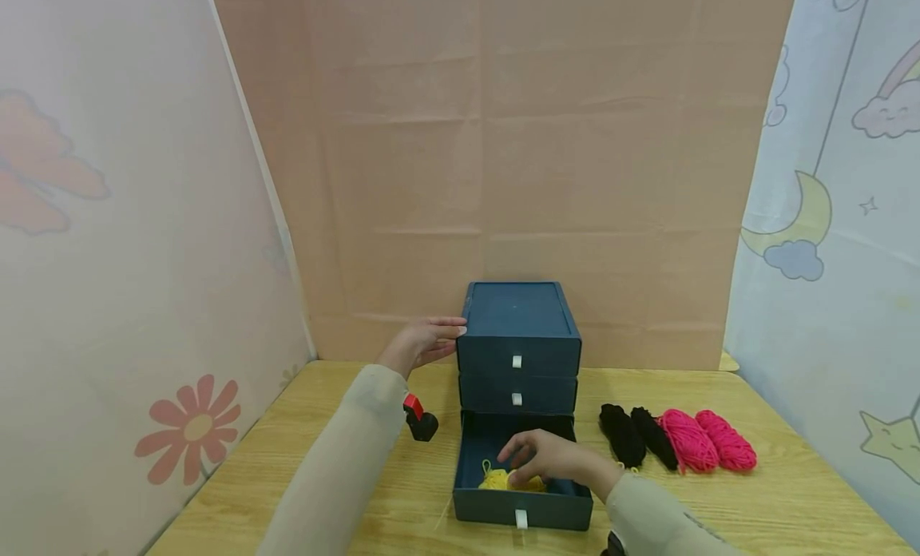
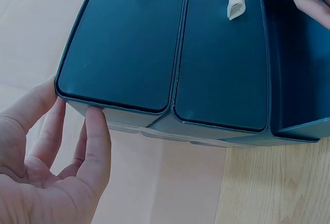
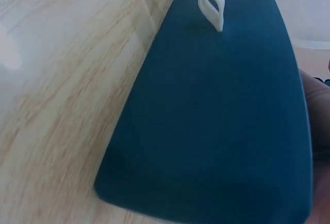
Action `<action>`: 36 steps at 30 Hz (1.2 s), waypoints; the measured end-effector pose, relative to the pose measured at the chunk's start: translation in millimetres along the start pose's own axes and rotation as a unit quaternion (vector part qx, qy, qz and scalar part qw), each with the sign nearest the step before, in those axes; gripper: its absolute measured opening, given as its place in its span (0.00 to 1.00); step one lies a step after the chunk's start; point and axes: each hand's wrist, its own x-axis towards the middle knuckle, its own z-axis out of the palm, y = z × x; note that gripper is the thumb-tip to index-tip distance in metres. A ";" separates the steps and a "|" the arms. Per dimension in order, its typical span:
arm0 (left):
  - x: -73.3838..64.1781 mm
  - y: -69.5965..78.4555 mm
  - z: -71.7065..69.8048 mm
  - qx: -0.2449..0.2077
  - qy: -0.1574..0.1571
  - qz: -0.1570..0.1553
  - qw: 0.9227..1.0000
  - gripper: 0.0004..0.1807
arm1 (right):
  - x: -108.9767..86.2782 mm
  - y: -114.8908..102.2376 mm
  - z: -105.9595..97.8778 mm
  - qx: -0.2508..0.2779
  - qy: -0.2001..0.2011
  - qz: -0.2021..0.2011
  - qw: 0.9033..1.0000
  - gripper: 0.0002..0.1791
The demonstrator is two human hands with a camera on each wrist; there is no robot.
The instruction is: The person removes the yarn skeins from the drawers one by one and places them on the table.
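A dark blue drawer unit (image 1: 519, 308) stands on the table, its bottom drawer (image 1: 489, 504) pulled out. My left hand (image 1: 424, 344) rests against the unit's upper left side; in the left wrist view its thumb and fingertips touch the edge near the top drawer (image 2: 118, 44). Inside the bottom drawer lies yellow yarn (image 1: 492, 481), a loop of it sticking up. Over that yarn is my right hand (image 1: 549, 458), fingers loosely bent and apart, the lower fingertip at the yarn. In the right wrist view the drawer front (image 3: 211, 116) hides most of this hand.
To the right of the unit lie two black yarn skeins (image 1: 622, 434) and two pink ones (image 1: 688, 440). White fabric pull tabs (image 1: 517, 362) sit on the drawer fronts. A small black and red object (image 1: 420, 420) shows beside my left sleeve. Patterned walls flank the table.
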 end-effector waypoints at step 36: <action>-1.8 0.1 0.3 -0.009 -0.003 0.012 1.000 0.14 | 2.6 -2.4 1.9 -0.034 0.078 -0.005 0.996 0.12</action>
